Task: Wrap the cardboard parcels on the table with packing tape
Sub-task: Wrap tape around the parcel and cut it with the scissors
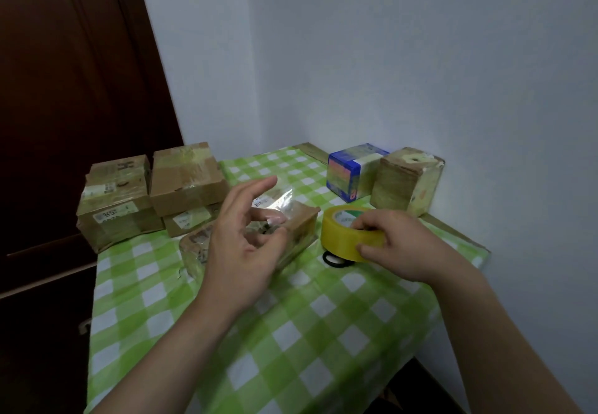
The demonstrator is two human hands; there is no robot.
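On the desk [291, 332], covered by a green and white checked cloth, the right grip [391, 245] is closed around a roll of yellow packing tape [344, 235], with the fingers over the top rim and the thumb against the near side. The roll stands on the cloth, just beside a small black ring [333, 260]. The left grip [246, 245] is wide, with the forefinger stretched out and the other fingers loosely bent. It hovers over a low parcel [301, 229] that lies in the middle of the desk under glossy clear film; whether the fingers touch that film cannot be told. Along the desk's left edge sit three more cardboard parcels already banded with tape [123, 206], one of them stacked on another. In the far right corner, by the white wall [420, 57], a blue box [348, 172] stands touching a taped cube-shaped box [406, 182]. A dark wooden door [64, 90] fills the left side.
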